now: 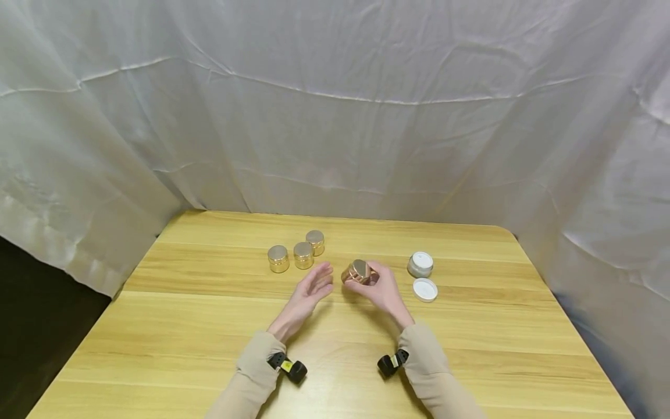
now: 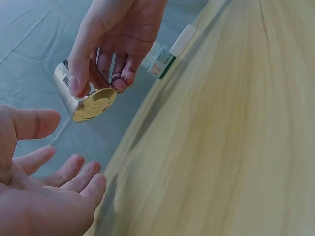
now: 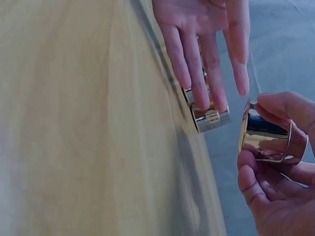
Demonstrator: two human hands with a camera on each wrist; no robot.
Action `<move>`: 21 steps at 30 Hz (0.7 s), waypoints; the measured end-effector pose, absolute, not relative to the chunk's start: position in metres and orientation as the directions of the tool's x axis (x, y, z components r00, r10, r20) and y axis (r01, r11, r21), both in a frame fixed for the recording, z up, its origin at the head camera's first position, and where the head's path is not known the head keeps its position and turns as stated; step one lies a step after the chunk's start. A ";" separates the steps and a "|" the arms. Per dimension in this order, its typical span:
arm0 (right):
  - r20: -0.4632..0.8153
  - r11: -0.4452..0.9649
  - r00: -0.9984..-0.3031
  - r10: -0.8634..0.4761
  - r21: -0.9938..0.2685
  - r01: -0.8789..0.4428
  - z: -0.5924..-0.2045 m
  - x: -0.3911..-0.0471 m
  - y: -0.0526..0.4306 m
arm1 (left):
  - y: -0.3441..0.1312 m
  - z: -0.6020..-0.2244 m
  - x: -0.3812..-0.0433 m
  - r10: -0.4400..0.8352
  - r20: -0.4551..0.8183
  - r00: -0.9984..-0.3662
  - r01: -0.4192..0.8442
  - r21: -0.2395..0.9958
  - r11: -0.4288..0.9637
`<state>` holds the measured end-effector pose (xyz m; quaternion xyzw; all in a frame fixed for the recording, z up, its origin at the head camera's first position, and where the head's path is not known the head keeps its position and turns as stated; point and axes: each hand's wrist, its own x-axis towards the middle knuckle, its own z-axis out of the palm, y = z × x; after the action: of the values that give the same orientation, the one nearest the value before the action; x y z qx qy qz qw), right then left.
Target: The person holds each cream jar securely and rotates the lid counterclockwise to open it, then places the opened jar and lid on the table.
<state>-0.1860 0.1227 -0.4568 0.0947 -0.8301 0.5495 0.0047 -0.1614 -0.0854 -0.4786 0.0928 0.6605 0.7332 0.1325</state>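
In the head view my right hand [image 1: 384, 288] grips a shiny gold jar [image 1: 355, 272] by its sides, thumb on the near side, held above the wooden table. The left wrist view shows the jar's round gold base [image 2: 96, 104] tilted toward that camera. My left hand [image 1: 309, 291] hovers just left of the jar, palm turned toward it, fingers extended and holding nothing. Right of my right hand stands a small white jar [image 1: 420, 265] with a white inner cover on top. A white lid [image 1: 425, 290] lies on the table in front of it.
Behind my left hand, gold jars stand upright on the table: one at the left [image 1: 278, 259], one in the middle [image 1: 303, 255] and one farther back [image 1: 316, 242]. The wooden table [image 1: 335, 372] ends at a pale hanging curtain [image 1: 335, 145] behind.
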 end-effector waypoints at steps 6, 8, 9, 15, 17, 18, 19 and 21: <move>0.054 0.283 -0.985 -0.164 -0.954 -0.099 -0.457 -0.173 0.126 | -0.080 -0.477 -0.158 0.377 -0.027 -0.926 -0.064 0.994 -0.087; 0.032 0.250 -0.986 -0.163 -0.966 -0.073 -0.458 -0.170 0.127 | -0.079 -0.477 -0.158 0.404 -0.014 -0.915 -0.056 0.994 -0.091; 0.025 0.236 -0.986 -0.163 -0.970 -0.064 -0.459 -0.169 0.127 | -0.078 -0.477 -0.157 0.415 -0.009 -0.910 -0.054 0.994 -0.097; -0.028 0.162 -0.986 -0.166 -0.987 0.001 -0.461 -0.162 0.129 | -0.071 -0.477 -0.156 0.429 0.008 -0.903 -0.047 0.992 -0.117; -0.046 0.141 -0.983 -0.176 -0.990 0.021 -0.461 -0.160 0.129 | -0.070 -0.477 -0.156 0.421 0.014 -0.907 -0.040 0.992 -0.120; -0.053 0.128 -0.982 -0.183 -0.991 0.030 -0.461 -0.159 0.129 | -0.069 -0.477 -0.156 0.416 0.011 -0.909 -0.044 0.992 -0.122; -0.059 0.115 -0.980 -0.190 -0.993 0.038 -0.461 -0.159 0.129 | -0.068 -0.477 -0.155 0.412 0.008 -0.911 -0.048 0.991 -0.126; -0.066 0.093 -0.977 -0.203 -0.995 0.048 -0.462 -0.158 0.129 | -0.067 -0.476 -0.155 0.404 0.011 -0.915 -0.049 0.989 -0.138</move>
<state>-0.1579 0.1293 -0.4616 0.0531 -0.7333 0.6714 -0.0934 -0.1549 -0.0669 -0.4764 0.1391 0.6386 0.7414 0.1526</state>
